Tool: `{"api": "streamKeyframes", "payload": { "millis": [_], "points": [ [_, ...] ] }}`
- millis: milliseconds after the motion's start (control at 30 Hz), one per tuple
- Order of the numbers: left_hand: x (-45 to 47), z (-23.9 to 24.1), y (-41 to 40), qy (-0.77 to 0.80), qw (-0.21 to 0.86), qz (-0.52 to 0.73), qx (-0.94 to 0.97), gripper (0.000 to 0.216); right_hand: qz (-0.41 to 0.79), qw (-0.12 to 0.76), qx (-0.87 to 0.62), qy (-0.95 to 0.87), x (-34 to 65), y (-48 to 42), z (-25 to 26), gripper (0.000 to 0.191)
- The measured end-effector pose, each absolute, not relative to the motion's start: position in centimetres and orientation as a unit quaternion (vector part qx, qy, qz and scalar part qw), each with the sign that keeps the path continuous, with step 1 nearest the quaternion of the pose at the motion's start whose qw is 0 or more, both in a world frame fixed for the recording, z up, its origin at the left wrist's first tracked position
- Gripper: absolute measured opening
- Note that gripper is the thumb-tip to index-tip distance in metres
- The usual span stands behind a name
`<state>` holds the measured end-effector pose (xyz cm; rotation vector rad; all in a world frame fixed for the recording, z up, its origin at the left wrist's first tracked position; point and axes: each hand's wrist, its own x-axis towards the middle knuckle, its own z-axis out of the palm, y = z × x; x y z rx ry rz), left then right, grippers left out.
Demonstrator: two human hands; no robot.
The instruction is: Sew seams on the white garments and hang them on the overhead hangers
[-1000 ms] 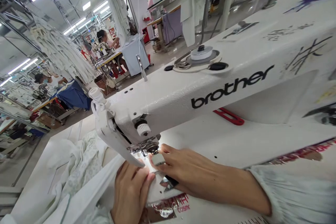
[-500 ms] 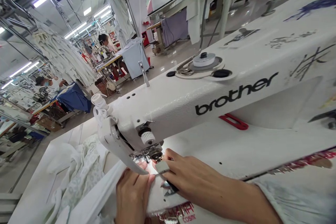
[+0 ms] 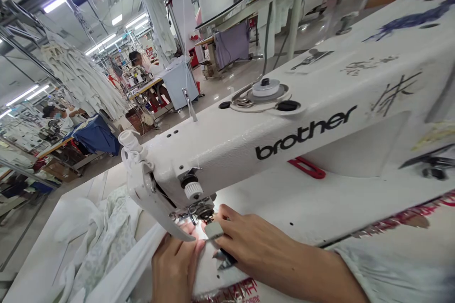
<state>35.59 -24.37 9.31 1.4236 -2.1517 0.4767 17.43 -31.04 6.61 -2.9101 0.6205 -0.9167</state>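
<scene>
A white sewing machine (image 3: 220, 142) lettered "brother" stretches across the view, its needle area (image 3: 203, 213) lit by a small lamp. Beside the needle, my left hand (image 3: 174, 260) is closed on a white cloth (image 3: 133, 258) that trails off to the left. My right hand (image 3: 252, 234) lies just right of the needle, its fingers curled and the fingertips close to the presser foot. Out of its palm poke the dark pointed blades of thread snips (image 3: 224, 259). A pale rectangular piece (image 3: 213, 230) sits at the right fingertips. The cloth's edge under the foot is mostly hidden by my fingers.
Crumpled patterned fabric (image 3: 103, 232) lies on the table's left side. A red slotted part (image 3: 307, 168) shows behind the machine arm. Farther back, two people sit at other machines, near blue cloth (image 3: 95, 135) and hanging white garments (image 3: 85, 80).
The whole view has shifted slightly, so the machine appears a little farther left. Both hands keep nearly the same place by the needle.
</scene>
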Motion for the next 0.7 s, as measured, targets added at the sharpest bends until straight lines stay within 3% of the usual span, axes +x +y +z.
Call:
{"api": "streamKeyframes", "payload": {
  "millis": [700],
  "points": [
    [35.73,9.01,-23.98,-0.782,0.233,0.14,0.561,0.025,-0.334,0.003,-0.923,0.19,17.54,-30.8,6.36,0.026]
  ]
}}
